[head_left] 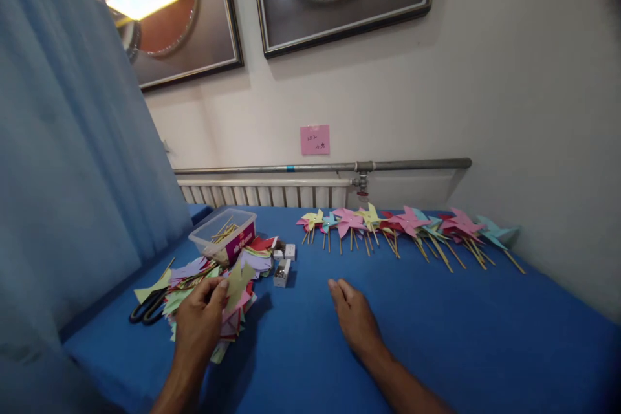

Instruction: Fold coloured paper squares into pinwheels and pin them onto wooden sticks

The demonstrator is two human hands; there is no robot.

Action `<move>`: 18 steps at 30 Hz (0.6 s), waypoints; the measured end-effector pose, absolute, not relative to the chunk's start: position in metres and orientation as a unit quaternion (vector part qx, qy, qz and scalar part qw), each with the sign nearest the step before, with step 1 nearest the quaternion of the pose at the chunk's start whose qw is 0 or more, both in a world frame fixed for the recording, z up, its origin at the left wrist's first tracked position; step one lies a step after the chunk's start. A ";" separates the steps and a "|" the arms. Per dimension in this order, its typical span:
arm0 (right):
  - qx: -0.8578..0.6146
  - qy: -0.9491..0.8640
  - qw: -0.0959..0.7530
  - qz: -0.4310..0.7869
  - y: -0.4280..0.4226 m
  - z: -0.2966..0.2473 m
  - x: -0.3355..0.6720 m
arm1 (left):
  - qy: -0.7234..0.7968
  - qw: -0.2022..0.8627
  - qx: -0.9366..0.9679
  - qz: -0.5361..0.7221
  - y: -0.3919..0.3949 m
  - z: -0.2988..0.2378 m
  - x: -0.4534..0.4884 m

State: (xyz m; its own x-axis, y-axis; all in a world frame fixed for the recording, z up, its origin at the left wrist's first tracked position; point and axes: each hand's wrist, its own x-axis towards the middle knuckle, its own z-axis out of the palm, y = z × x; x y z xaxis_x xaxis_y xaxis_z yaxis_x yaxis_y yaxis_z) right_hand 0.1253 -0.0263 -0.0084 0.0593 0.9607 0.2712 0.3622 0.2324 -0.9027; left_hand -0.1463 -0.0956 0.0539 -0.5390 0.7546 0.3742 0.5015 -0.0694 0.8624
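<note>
My left hand (202, 309) pinches a yellow-green cut paper piece (239, 286) between thumb and fingers, above a pile of coloured paper pieces (231, 328). The sheet is flat and tilted up. My right hand (354, 315) is over the blue cloth with its fingers curled together; anything inside them is hidden or too small to see. Small white boxes (282, 273) with tiny metal pins stand between the hands, farther back. A clear plastic tub (200, 238) holding thin wooden sticks (224, 233) stands behind the paper pile.
Finished paper pinwheels (350, 222) on sticks lie in a row along the table's back edge. Black-handled scissors (148, 308) rest left of the papers. A blue curtain (72, 142) hangs at the left. Behind the blue-covered table (436, 336) are a radiator (272, 196) and a pipe (412, 165).
</note>
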 end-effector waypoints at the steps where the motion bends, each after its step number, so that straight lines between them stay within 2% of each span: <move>1: -0.539 -0.614 0.490 0.304 -0.026 -0.008 0.125 | 0.663 0.136 0.452 0.581 -0.092 0.060 -0.139; 4: -0.536 -0.607 0.501 0.307 -0.027 -0.005 0.126 | 0.610 0.229 0.419 0.632 -0.071 0.072 -0.118; 6: -0.524 -0.594 0.523 0.315 -0.029 -0.001 0.128 | 0.580 0.255 0.419 0.650 -0.051 0.076 -0.100; 12: -0.420 -0.566 0.595 0.386 -0.026 0.004 0.138 | 0.522 0.362 0.499 0.590 0.004 0.072 -0.020; 18: -0.345 -0.541 0.602 0.475 -0.016 -0.001 0.144 | 0.482 0.449 0.509 0.554 0.017 0.049 0.035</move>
State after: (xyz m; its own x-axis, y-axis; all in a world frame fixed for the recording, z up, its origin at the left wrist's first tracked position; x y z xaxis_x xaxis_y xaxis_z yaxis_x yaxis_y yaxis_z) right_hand 0.1440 -0.0160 -0.0009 -0.0377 0.9453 0.3240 -0.1984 0.3107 -0.9296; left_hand 0.0351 0.0169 0.0493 -0.0781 0.9882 0.1315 -0.0077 -0.1325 0.9912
